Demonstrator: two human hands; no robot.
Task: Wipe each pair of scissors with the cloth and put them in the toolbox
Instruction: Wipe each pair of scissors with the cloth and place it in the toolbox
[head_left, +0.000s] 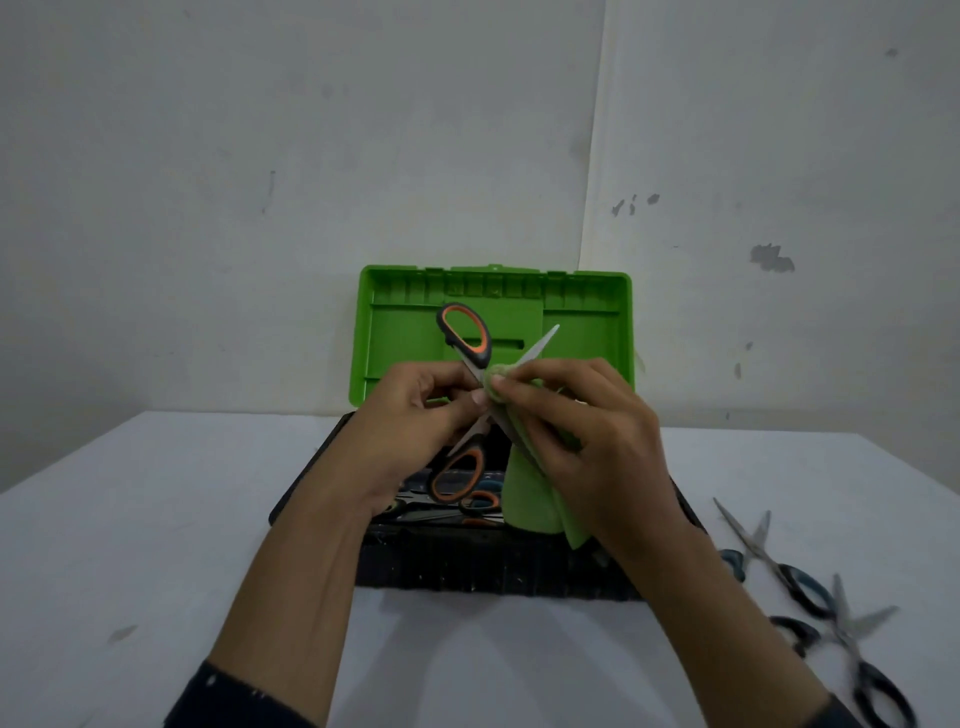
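With the scissors (475, 358) spread wide above the toolbox (493, 566), a finger slipping off the cloth (530, 493) could meet a bare edge, I judge, or the cloth could snag at the pivot. The left hand (415, 415), fingers curled, pinches one blade near the pivot. The right hand (587, 441) pinches bunched cloth against it. Other pairs (800, 587) lie far right on the counter (156, 519).

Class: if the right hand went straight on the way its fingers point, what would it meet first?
The right hand pinches the green cloth round the orange-handled scissors, so those come first; just beyond, probably, the left hand, though depth is unclear.
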